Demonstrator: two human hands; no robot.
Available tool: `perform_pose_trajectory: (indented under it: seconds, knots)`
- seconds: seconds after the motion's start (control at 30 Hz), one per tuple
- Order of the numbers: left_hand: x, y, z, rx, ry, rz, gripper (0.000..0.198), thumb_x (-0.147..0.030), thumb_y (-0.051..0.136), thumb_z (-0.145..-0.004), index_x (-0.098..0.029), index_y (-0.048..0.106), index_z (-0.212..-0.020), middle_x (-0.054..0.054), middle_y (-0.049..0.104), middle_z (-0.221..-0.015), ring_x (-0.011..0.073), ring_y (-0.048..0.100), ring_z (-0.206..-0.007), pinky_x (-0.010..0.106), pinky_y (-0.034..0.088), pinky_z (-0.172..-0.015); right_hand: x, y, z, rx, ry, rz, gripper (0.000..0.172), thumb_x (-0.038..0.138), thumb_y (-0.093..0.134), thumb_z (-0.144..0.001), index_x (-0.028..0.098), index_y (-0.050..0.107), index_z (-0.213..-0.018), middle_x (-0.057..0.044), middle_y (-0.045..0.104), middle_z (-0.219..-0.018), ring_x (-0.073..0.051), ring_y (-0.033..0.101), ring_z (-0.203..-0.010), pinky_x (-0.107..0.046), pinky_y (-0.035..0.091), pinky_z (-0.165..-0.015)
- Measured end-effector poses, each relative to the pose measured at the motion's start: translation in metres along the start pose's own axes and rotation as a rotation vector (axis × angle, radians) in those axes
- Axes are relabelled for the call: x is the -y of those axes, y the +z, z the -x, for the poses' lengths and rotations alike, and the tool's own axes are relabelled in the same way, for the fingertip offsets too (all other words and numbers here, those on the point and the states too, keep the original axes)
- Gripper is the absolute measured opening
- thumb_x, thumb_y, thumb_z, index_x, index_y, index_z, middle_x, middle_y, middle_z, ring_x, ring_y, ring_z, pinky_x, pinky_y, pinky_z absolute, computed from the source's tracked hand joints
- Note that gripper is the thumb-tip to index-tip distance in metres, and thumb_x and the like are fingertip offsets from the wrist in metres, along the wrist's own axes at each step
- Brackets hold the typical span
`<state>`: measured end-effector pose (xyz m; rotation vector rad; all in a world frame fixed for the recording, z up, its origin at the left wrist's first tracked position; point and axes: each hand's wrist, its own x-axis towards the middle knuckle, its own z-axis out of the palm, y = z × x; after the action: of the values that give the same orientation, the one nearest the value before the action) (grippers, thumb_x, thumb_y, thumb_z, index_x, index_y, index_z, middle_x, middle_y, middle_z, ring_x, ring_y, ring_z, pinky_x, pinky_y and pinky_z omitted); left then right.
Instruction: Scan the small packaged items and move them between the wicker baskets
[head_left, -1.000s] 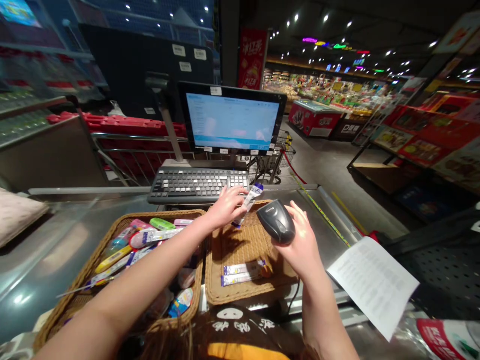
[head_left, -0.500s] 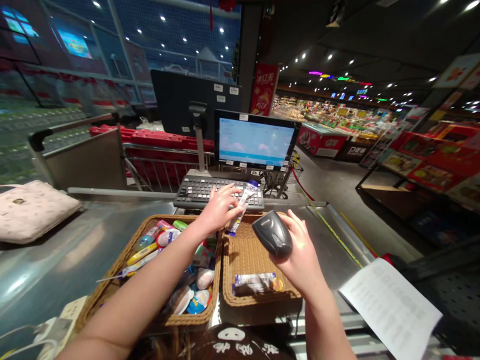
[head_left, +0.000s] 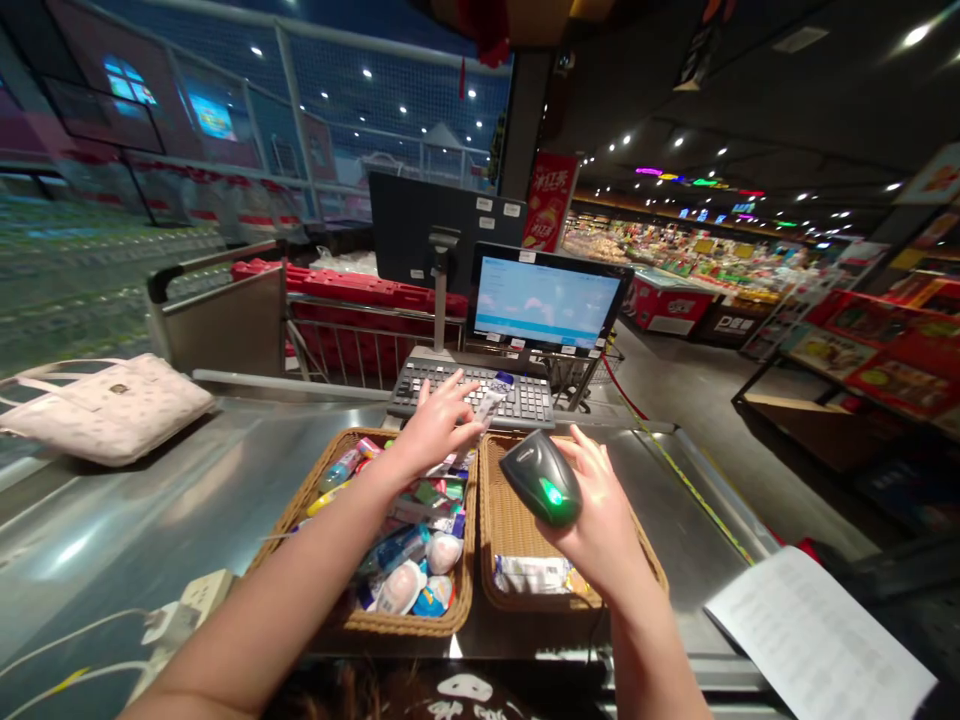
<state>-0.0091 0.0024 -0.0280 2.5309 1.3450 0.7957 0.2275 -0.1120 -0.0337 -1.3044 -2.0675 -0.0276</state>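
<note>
My right hand (head_left: 600, 510) is shut around a black handheld barcode scanner (head_left: 541, 480), whose green light glows. My left hand (head_left: 441, 425) pinches a slim white-and-blue packet (head_left: 489, 405) above the baskets, close to the keyboard. The packet's printing is too small to read. Below my left forearm, a wicker basket (head_left: 397, 622) is filled with several small wrapped goods. Under the scanner, a second wicker basket (head_left: 499, 520) holds a wrapped bar packet (head_left: 529, 575) at its near side.
Both baskets stand on a steel checkout counter (head_left: 172, 500). Beyond them are a keyboard (head_left: 517, 400) and a monitor (head_left: 545, 300). A pale handbag (head_left: 112, 410) lies at left, a power strip (head_left: 187, 605) at near left, a printed sheet (head_left: 817, 635) at right.
The scanner's green light is now lit. The packet in my left hand has turned and looks shorter. The whole view has swung, shifting the counter and baskets to the right.
</note>
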Motion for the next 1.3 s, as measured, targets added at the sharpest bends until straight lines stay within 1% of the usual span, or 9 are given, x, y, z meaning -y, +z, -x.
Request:
perform_pose_trajectory:
  seconds: [0.2, 0.6, 0.73, 0.83, 0.93, 1.07, 1.2, 1.27, 1.3]
  knots:
    - [0.01, -0.008, 0.015, -0.005, -0.013, 0.008, 0.031, -0.034, 0.053, -0.092, -0.018, 0.064, -0.068, 0.007, 0.053, -0.145, 0.0342, 0.028, -0.146, 0.072, 0.008, -0.112, 0.013, 0.006, -0.001, -0.008, -0.032, -0.021, 0.045, 0.017, 0.062, -0.071, 0.02, 0.06, -0.116, -0.014, 0.057, -0.132, -0.039, 0.034, -0.142, -0.067, 0.027, -0.113]
    - [0.033, -0.011, 0.048, 0.03, -0.076, -0.025, 0.032, -0.031, 0.046, -0.095, -0.019, 0.069, -0.078, 0.008, 0.061, -0.131, 0.0313, 0.043, -0.133, 0.07, 0.011, -0.113, 0.029, 0.017, 0.003, 0.035, -0.012, -0.03, 0.049, 0.018, 0.062, -0.069, 0.019, 0.06, -0.118, -0.015, 0.058, -0.132, -0.041, 0.036, -0.141, -0.069, 0.026, -0.112]
    - [0.044, -0.003, 0.061, 0.067, -0.086, -0.053, 0.034, -0.032, 0.044, -0.095, -0.019, 0.072, -0.08, 0.009, 0.063, -0.126, 0.0306, 0.049, -0.126, 0.068, 0.011, -0.114, 0.032, 0.024, 0.003, 0.058, -0.004, -0.053, 0.047, 0.02, 0.063, -0.071, 0.02, 0.061, -0.118, -0.014, 0.058, -0.131, -0.04, 0.036, -0.141, -0.069, 0.026, -0.112]
    - [0.056, 0.008, 0.069, 0.114, -0.066, -0.078, 0.032, -0.032, 0.047, -0.093, -0.02, 0.072, -0.078, 0.007, 0.067, -0.116, 0.027, 0.055, -0.117, 0.065, 0.007, -0.116, 0.032, 0.031, 0.004, 0.088, 0.005, -0.065, 0.047, 0.019, 0.064, -0.07, 0.022, 0.063, -0.116, -0.013, 0.058, -0.132, -0.04, 0.036, -0.14, -0.07, 0.026, -0.111]
    - [0.069, 0.02, 0.074, 0.202, -0.053, -0.114, 0.027, -0.03, 0.051, -0.09, -0.021, 0.072, -0.078, 0.006, 0.07, -0.108, 0.0245, 0.058, -0.111, 0.064, 0.007, -0.116, 0.031, 0.037, 0.005, 0.12, 0.005, -0.076, 0.046, 0.019, 0.064, -0.069, 0.021, 0.064, -0.115, -0.013, 0.058, -0.132, -0.04, 0.035, -0.14, -0.068, 0.029, -0.111]
    - [0.082, 0.028, 0.077, 0.33, -0.053, -0.204, 0.018, -0.025, 0.057, -0.086, -0.019, 0.072, -0.077, 0.007, 0.07, -0.108, 0.0256, 0.058, -0.109, 0.067, 0.012, -0.112, 0.027, 0.04, 0.006, 0.137, -0.002, -0.079, 0.045, 0.019, 0.064, -0.069, 0.021, 0.064, -0.114, -0.013, 0.058, -0.132, -0.04, 0.035, -0.14, -0.068, 0.03, -0.11]
    - [0.086, 0.031, 0.078, 0.391, -0.002, -0.255, 0.013, -0.023, 0.062, -0.082, -0.018, 0.069, -0.072, 0.009, 0.068, -0.114, 0.0285, 0.056, -0.115, 0.068, 0.013, -0.112, 0.025, 0.039, 0.008, 0.128, 0.018, -0.08, 0.046, 0.018, 0.064, -0.069, 0.021, 0.065, -0.114, -0.012, 0.058, -0.132, -0.04, 0.037, -0.139, -0.069, 0.029, -0.11]
    - [0.083, 0.034, 0.076, 0.347, 0.002, -0.276, 0.004, -0.019, 0.065, -0.079, -0.017, 0.068, -0.077, 0.013, 0.062, -0.126, 0.0329, 0.049, -0.127, 0.068, 0.013, -0.112, 0.024, 0.037, 0.009, 0.12, 0.036, -0.085, 0.043, 0.019, 0.064, -0.069, 0.022, 0.065, -0.113, -0.012, 0.059, -0.132, -0.04, 0.037, -0.139, -0.07, 0.028, -0.11]
    - [0.08, 0.036, 0.074, 0.308, 0.001, -0.28, 0.005, -0.018, 0.066, -0.078, -0.017, 0.068, -0.082, 0.015, 0.058, -0.134, 0.0346, 0.044, -0.133, 0.068, 0.013, -0.113, 0.023, 0.036, 0.009, 0.114, 0.046, -0.086, 0.042, 0.019, 0.063, -0.07, 0.022, 0.065, -0.112, -0.012, 0.059, -0.131, -0.039, 0.037, -0.139, -0.07, 0.027, -0.11]
